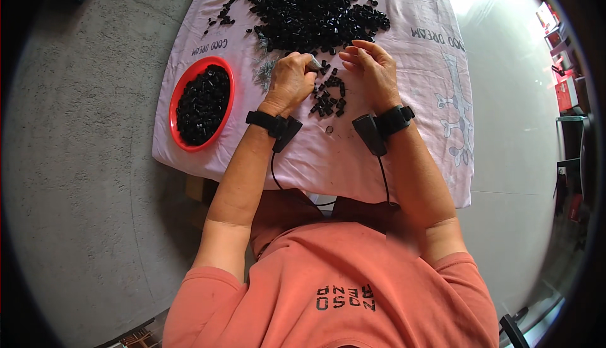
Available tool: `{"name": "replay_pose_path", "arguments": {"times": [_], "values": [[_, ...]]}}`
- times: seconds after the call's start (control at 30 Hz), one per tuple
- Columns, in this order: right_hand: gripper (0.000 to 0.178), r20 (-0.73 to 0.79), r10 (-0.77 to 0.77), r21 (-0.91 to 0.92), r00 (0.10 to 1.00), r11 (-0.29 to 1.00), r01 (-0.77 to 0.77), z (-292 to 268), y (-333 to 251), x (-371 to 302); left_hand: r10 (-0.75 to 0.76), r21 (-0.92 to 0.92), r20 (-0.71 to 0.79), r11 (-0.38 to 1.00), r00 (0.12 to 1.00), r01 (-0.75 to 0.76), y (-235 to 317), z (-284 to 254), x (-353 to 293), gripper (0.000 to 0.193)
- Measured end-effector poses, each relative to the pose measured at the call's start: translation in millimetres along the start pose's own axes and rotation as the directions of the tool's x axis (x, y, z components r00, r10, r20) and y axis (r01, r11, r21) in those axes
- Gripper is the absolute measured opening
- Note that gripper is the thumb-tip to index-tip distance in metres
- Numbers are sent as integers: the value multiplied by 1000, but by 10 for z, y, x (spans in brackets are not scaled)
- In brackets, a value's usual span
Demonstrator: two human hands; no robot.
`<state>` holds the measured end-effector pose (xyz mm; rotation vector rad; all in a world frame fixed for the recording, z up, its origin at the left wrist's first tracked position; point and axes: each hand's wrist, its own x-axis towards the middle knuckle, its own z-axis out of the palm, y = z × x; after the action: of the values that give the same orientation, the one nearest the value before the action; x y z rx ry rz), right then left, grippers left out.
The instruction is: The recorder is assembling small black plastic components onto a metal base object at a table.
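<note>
Many small black pieces (328, 98), left hand (290, 83) grip pinching one, right hand (372, 70) grip loosely open.

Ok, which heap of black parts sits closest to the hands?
The small loose cluster on the pink cloth, directly between the left hand and right hand. The big heap lies beyond the hands; the red bowl's batch sits off left.

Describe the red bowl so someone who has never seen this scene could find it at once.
Start at the pale pink cloth spread over the work surface. Near its left edge, left of the left hand, sits the red bowl, round and filled with small black parts. Unlike the loose black pile at the cloth's far end, its parts are contained.
</note>
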<state>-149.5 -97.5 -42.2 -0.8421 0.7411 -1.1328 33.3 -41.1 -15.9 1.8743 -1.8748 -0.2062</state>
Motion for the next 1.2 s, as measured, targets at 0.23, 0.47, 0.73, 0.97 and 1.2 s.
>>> {"name": "replay_pose_path", "arguments": {"times": [0.23,0.47,0.73,0.97,1.2], "values": [[24,12,-5,-11,1000,1000,5,-4,-6,-8,-42,-37,11,998,999,42,130,-30,2,16],[24,18,-9,-37,1000,999,10,16,-30,-39,-38,41,-4,998,999,38,115,42,-19,16],[24,45,-11,-60,999,998,14,-6,-10,-28,-153,-346,25,926,988,152,-5,-166,-111,19],[18,380,35,-151,924,988,24,34,-5,-94,-192,-761,271,557,943,332,32,-296,-304,14],[14,384,10,-250,923,964,93,132,104,-140,-183,-826,343,407,921,389,68,-276,-291,14]]}}
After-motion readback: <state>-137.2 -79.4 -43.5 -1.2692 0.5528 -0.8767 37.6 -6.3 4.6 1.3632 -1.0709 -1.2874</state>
